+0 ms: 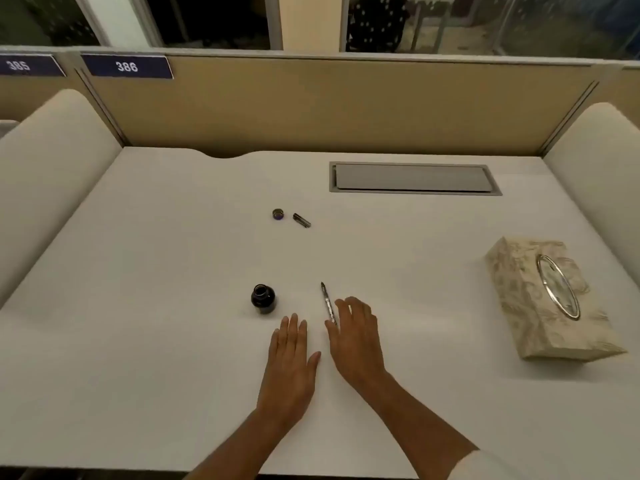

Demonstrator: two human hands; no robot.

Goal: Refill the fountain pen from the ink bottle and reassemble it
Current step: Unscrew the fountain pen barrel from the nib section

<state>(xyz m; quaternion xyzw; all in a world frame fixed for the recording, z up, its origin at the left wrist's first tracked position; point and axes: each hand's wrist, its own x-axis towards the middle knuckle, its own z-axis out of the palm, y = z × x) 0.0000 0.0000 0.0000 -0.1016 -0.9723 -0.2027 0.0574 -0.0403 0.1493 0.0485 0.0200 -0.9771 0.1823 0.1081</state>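
Left hand: the left hand lies flat on the worktop near the middle of its near edge, palm down, fingers straight and close together, holding nothing.
Right hand: the right hand is just beside the left, fingers loosely bent and spread, gripping nothing. Its thumb tip is at the near end of the pen; whether they touch cannot be told.
Pen: the pen lies on the worktop, thin and silvery, dark tip pointing toward the far edge, between the right hand's fingers and the ink bottle.
Ink bottle: the ink bottle stands upright with its mouth open, just beyond the left hand's fingertips and apart from them.
Bottle cap: the bottle cap lies well beyond the bottle, toward the far edge.
Loose pen part: the loose pen part, short and dark, lies just right of the cap, not touching it.
Tissue box: the tissue box, patterned, with an oval metal-rimmed opening, is near the right edge.
Hatch: the grey hatch is set into the worktop by the far edge.
Number plate: the number plate on the partition behind reads 386.
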